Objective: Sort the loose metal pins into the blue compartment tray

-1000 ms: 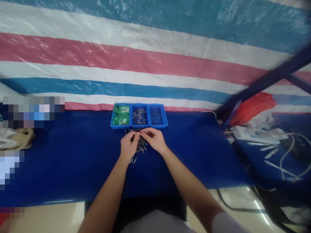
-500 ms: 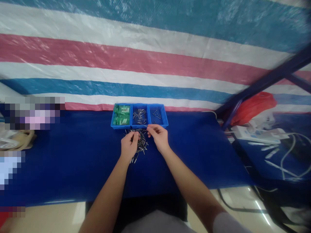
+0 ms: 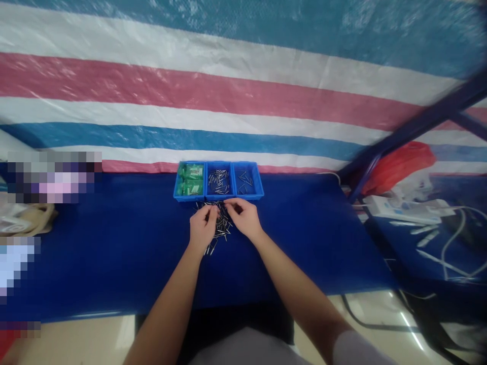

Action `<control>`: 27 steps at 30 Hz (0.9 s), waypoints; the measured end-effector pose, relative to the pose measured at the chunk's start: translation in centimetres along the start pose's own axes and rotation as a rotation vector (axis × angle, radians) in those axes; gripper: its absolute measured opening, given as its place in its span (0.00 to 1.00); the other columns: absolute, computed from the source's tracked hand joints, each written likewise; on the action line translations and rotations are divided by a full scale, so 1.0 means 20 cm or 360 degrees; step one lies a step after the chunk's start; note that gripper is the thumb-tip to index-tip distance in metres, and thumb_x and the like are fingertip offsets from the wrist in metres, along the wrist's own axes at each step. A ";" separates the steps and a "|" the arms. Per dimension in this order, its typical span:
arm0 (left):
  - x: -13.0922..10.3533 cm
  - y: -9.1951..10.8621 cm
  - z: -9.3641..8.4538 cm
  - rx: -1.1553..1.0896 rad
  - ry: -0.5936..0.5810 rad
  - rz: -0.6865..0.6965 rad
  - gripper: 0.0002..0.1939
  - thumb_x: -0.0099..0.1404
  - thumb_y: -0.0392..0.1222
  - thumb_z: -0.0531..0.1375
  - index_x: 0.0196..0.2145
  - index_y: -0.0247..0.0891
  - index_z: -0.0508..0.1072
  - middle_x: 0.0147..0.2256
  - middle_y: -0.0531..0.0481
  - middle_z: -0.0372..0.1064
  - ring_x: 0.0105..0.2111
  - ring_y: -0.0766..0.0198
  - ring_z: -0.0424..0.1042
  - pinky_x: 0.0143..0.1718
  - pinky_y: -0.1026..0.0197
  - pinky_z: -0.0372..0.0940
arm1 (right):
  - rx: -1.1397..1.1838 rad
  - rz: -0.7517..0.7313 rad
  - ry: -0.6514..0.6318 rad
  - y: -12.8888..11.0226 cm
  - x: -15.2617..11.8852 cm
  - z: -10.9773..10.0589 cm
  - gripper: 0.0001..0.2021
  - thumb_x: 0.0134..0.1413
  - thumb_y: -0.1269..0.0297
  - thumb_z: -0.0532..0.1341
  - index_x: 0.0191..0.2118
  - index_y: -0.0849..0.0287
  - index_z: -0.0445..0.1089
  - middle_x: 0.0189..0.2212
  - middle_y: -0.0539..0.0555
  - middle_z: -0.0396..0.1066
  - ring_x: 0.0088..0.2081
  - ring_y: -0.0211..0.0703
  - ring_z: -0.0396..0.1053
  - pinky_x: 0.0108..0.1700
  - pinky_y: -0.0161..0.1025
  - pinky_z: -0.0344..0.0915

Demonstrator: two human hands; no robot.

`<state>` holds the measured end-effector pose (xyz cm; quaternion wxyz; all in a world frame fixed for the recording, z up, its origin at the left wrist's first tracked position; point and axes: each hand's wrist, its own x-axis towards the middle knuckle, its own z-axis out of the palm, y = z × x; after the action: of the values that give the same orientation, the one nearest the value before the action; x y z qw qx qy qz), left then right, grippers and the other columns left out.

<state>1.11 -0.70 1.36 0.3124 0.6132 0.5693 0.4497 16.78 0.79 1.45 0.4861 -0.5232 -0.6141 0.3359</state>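
Note:
A loose pile of thin, dark and silvery metal pieces (image 3: 222, 229), like short pins or bits, lies on the blue table between my hands. My left hand (image 3: 201, 225) is at the pile's left side, thumb and fingers pinched together; what is in the pinch is too small to name. On the other side, my right hand (image 3: 246, 219) has its thumb and index fingertips close together over the pile's upper edge, and any small piece there is hidden. Just beyond stand three joined blue bins: the left bin (image 3: 175, 190) with green packets, the middle bin (image 3: 218, 196) and right bin (image 3: 259, 185) with metal pieces.
The blue tabletop (image 3: 114, 243) spreads out to both sides. Behind it hangs a striped plastic sheet (image 3: 228, 96). To the right are a dark metal frame (image 3: 414, 126), a red bag (image 3: 401, 165), a white power strip (image 3: 391, 207) and cables. Blurred-out items occupy the left edge.
My right hand has moved slightly left and down, from the right bin's front edge to the pile beside my left hand. The left hand has stayed in place.

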 end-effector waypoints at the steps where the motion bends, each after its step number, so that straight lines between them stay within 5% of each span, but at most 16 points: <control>1: 0.00 0.00 0.00 -0.0003 0.0001 0.0001 0.16 0.70 0.51 0.54 0.34 0.39 0.76 0.29 0.53 0.75 0.30 0.65 0.72 0.38 0.63 0.64 | -0.0080 -0.0060 -0.0075 0.00 0.00 -0.01 0.07 0.57 0.65 0.62 0.39 0.57 0.78 0.33 0.54 0.78 0.32 0.41 0.74 0.37 0.39 0.71; 8: 0.00 0.00 0.00 -0.0001 0.0010 0.0035 0.17 0.70 0.51 0.53 0.33 0.39 0.76 0.29 0.52 0.75 0.32 0.65 0.73 0.38 0.63 0.64 | -0.0358 -0.0393 -0.0524 0.01 0.01 -0.03 0.09 0.52 0.74 0.64 0.39 0.57 0.76 0.35 0.53 0.76 0.37 0.42 0.71 0.43 0.39 0.67; 18: -0.01 0.00 0.00 -0.0011 0.0060 0.0083 0.17 0.70 0.51 0.53 0.34 0.38 0.75 0.31 0.50 0.75 0.34 0.65 0.73 0.41 0.62 0.66 | -0.0289 -0.0243 -0.0417 0.01 0.02 -0.03 0.11 0.55 0.75 0.59 0.39 0.57 0.77 0.36 0.54 0.75 0.32 0.39 0.70 0.37 0.37 0.68; 24: -0.01 0.08 -0.06 0.0250 0.0074 0.0430 0.13 0.69 0.51 0.55 0.40 0.40 0.74 0.42 0.46 0.75 0.48 0.59 0.71 0.54 0.55 0.63 | -0.0220 -0.0215 -0.0410 0.00 0.02 -0.04 0.07 0.58 0.67 0.61 0.41 0.57 0.77 0.36 0.54 0.75 0.31 0.38 0.70 0.36 0.37 0.68; 27: -0.08 0.14 -0.13 0.0640 -0.0096 0.0576 0.27 0.61 0.60 0.62 0.54 0.44 0.70 0.57 0.42 0.67 0.62 0.48 0.59 0.63 0.45 0.51 | -0.0197 -0.0256 -0.0385 0.00 0.02 -0.05 0.08 0.59 0.65 0.61 0.40 0.57 0.77 0.35 0.54 0.75 0.31 0.39 0.70 0.37 0.37 0.68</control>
<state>-0.04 -3.03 4.68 0.1156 0.7679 0.5186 0.3578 17.70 0.99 1.92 0.4007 -0.4569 -0.7277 0.3180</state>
